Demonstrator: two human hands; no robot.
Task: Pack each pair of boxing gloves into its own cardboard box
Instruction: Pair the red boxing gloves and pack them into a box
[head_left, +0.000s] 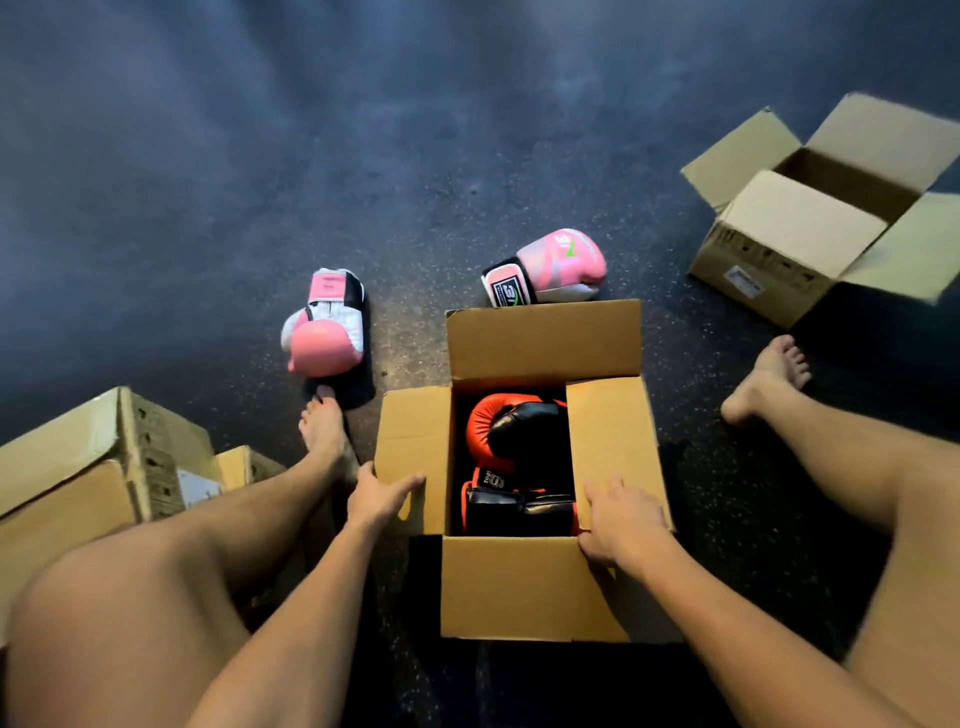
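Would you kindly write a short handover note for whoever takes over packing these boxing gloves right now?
Left hand: open, fingers resting on the left flap of the near box.
Right hand: open, resting on the right flap.
Done: the red and black gloves lie inside the near box, whose flaps are not yet folded shut.
Left: one pink glove lies on the floor at the left and the second pink glove lies beyond the far flap. They probably go into the open box at the far right.
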